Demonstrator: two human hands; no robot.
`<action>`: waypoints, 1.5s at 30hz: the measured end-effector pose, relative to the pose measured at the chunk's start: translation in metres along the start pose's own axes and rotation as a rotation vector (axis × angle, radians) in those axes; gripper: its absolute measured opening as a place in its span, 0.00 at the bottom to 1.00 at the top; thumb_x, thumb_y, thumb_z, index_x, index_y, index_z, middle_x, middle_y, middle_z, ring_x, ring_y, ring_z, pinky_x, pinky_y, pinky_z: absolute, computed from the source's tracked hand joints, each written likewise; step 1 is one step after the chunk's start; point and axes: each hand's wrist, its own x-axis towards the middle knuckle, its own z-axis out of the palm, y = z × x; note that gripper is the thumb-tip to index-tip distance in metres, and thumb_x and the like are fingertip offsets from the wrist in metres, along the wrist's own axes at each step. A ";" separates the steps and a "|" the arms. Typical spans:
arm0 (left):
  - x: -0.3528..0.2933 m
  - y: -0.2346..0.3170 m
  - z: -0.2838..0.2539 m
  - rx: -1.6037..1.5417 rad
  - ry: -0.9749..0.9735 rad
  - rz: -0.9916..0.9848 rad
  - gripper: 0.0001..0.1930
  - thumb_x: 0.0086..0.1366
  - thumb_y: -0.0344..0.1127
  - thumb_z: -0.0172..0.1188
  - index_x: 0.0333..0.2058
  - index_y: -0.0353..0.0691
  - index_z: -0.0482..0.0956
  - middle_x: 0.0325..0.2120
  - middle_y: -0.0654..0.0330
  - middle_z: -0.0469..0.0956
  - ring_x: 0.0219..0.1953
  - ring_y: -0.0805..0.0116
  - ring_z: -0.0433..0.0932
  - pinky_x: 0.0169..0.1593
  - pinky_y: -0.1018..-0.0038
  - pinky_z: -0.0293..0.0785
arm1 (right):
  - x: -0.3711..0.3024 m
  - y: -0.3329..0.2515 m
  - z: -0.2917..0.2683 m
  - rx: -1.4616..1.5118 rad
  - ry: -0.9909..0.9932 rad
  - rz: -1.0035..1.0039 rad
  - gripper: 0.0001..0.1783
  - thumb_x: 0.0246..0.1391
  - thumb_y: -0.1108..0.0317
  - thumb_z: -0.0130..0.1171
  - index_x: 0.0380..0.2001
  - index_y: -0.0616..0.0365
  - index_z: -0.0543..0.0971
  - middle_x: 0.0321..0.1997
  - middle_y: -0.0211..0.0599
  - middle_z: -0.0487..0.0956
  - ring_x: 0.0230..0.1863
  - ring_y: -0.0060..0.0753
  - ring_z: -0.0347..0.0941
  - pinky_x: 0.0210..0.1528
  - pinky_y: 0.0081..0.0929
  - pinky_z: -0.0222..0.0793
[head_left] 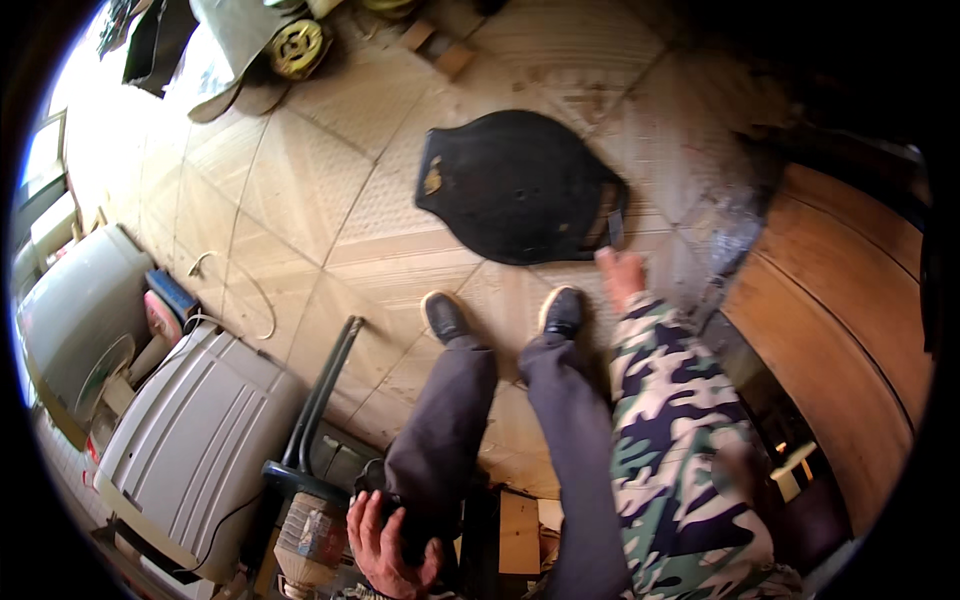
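A black, rounded panel with a narrow slotted end, like a chair back or seat (pixel 520 185), lies on the tiled floor in front of my feet. My right hand (pixel 622 275), in a camouflage sleeve, reaches out to its near right corner. Its fingers are closed around a narrow silvery metal tool (pixel 615 228), whose tip is at the panel's slotted end; its exact kind is too small to tell. Low in the view, my left hand (pixel 390 550) rests by my left knee with fingers bent and apart, over something dark I cannot make out.
At left stand a pale grey plastic-cased machine (pixel 205 440) and a dark metal tube frame (pixel 325 395). A dusty plastic bottle (pixel 308 540) is beside my left hand. Brown wooden furniture (pixel 830 310) borders the right. A small cardboard box (pixel 438 48) and yellow reel (pixel 299 48) lie farther off.
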 end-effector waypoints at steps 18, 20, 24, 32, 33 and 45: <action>-0.137 0.062 0.006 -0.108 0.091 0.373 0.19 0.57 0.37 0.62 0.43 0.29 0.77 0.55 0.36 0.70 0.59 0.37 0.66 0.62 0.51 0.62 | -0.502 0.039 -0.165 0.400 -0.236 -0.351 0.20 0.54 0.54 0.58 0.36 0.63 0.77 0.30 0.55 0.78 0.33 0.50 0.78 0.35 0.46 0.70; -0.138 0.055 -0.007 -0.105 0.103 0.447 0.19 0.56 0.37 0.63 0.43 0.29 0.77 0.54 0.37 0.71 0.59 0.39 0.66 0.62 0.52 0.63 | -0.519 0.126 -0.178 0.333 -0.164 -0.195 0.19 0.53 0.59 0.58 0.39 0.65 0.78 0.29 0.52 0.79 0.30 0.42 0.76 0.35 0.44 0.71; -0.151 0.029 -0.039 -0.086 0.068 0.377 0.17 0.56 0.40 0.62 0.38 0.30 0.80 0.42 0.42 0.79 0.48 0.44 0.76 0.54 0.56 0.71 | -0.610 0.298 -0.134 0.406 -0.101 0.433 0.27 0.63 0.54 0.54 0.58 0.61 0.73 0.36 0.48 0.80 0.39 0.45 0.76 0.41 0.46 0.74; -0.209 -0.041 -0.020 0.144 0.037 0.085 0.17 0.52 0.43 0.60 0.30 0.33 0.85 0.28 0.44 0.82 0.36 0.45 0.82 0.45 0.54 0.77 | -0.751 0.426 -0.096 0.639 0.060 0.540 0.20 0.62 0.55 0.56 0.49 0.57 0.78 0.38 0.46 0.81 0.39 0.44 0.76 0.41 0.49 0.74; -0.221 -0.041 -0.010 0.145 0.014 0.066 0.17 0.52 0.43 0.60 0.30 0.33 0.85 0.27 0.44 0.83 0.35 0.45 0.82 0.45 0.54 0.77 | -0.756 0.436 -0.092 0.658 0.069 0.522 0.19 0.61 0.55 0.56 0.48 0.57 0.78 0.39 0.46 0.81 0.39 0.44 0.76 0.41 0.49 0.74; -0.319 0.231 0.160 -0.102 -0.031 0.633 0.17 0.55 0.43 0.61 0.31 0.32 0.84 0.26 0.43 0.82 0.29 0.49 0.83 0.37 0.59 0.78 | -0.777 0.712 -0.080 0.882 0.167 0.572 0.17 0.60 0.59 0.58 0.47 0.57 0.81 0.44 0.45 0.80 0.42 0.48 0.76 0.46 0.49 0.72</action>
